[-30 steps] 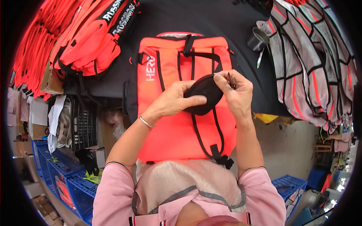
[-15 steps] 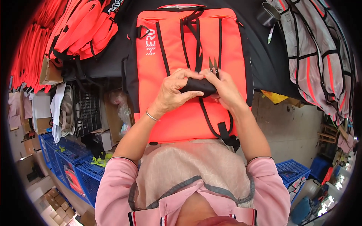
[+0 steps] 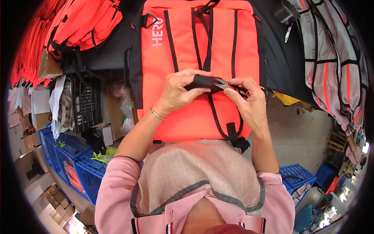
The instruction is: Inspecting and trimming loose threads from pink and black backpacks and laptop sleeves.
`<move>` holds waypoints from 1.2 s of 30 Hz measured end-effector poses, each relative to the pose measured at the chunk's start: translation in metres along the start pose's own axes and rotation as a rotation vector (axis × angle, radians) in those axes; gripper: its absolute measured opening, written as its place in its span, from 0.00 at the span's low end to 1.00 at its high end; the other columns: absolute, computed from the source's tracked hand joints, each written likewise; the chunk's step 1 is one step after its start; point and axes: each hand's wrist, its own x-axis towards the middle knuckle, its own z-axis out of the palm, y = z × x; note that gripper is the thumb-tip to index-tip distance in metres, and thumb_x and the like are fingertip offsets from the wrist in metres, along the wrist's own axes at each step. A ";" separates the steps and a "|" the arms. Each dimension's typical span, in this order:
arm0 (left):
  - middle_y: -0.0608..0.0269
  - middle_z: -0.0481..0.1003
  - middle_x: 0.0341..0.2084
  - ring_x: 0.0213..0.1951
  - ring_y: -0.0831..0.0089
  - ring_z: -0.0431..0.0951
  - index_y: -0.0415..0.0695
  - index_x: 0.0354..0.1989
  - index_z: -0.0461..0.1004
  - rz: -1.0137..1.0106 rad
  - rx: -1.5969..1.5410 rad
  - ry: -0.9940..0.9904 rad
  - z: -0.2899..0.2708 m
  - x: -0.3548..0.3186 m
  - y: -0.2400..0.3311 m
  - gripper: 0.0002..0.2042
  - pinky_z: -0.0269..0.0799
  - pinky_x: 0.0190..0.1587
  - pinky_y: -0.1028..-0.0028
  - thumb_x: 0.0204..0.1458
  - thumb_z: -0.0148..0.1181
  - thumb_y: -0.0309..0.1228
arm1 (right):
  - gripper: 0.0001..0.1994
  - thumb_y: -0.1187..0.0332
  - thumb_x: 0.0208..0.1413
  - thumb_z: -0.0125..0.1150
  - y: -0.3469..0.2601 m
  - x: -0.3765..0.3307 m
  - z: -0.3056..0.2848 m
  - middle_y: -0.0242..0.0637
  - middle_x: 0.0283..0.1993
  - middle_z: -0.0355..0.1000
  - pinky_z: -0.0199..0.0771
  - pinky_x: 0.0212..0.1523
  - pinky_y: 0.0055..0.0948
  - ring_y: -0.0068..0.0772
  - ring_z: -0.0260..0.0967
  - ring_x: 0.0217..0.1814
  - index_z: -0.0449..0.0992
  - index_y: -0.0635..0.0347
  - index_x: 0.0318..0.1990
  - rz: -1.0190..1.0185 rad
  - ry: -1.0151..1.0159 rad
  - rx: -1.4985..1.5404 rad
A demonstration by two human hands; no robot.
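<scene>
scissors (image 3: 223, 84) turned leftward — hands (image 3: 173, 93) close together, left pinching black cloth (image 3: 201, 82)

Grey fabric pieces (image 3: 330, 80) lie beside a cup (image 3: 287, 15); blue crates (image 3: 87, 179) stand lower left.

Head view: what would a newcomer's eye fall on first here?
The big orange-red backpack, filling the upper centre. Over it, the left hand grips a small black fabric piece while the right hand holds snips, blades at the piece's right end. Grey bags with black and orange trim crowd the upper right.
</scene>
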 end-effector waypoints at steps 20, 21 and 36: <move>0.59 0.81 0.41 0.39 0.71 0.81 0.44 0.36 0.84 -0.009 -0.049 -0.023 -0.002 0.000 -0.007 0.11 0.78 0.41 0.73 0.42 0.70 0.20 | 0.06 0.75 0.51 0.69 0.010 0.014 0.006 0.30 0.32 0.71 0.69 0.36 0.21 0.18 0.68 0.33 0.78 0.66 0.35 0.017 -0.107 0.178; 0.59 0.81 0.41 0.39 0.71 0.81 0.44 0.36 0.84 -0.015 -0.044 -0.029 -0.002 -0.001 -0.007 0.11 0.78 0.41 0.73 0.42 0.70 0.20 | 0.06 0.75 0.51 0.69 0.010 0.013 0.005 0.30 0.32 0.71 0.69 0.36 0.21 0.18 0.68 0.33 0.78 0.66 0.35 0.018 -0.105 0.178; 0.52 0.56 0.67 0.61 0.55 0.65 0.45 0.46 0.79 -0.072 0.366 -0.041 -0.012 -0.085 0.002 0.18 0.50 0.67 0.54 0.62 0.52 0.45 | 0.13 0.72 0.52 0.70 0.017 0.014 -0.017 0.26 0.37 0.71 0.65 0.35 0.15 0.12 0.64 0.35 0.76 0.65 0.43 -0.070 0.099 0.327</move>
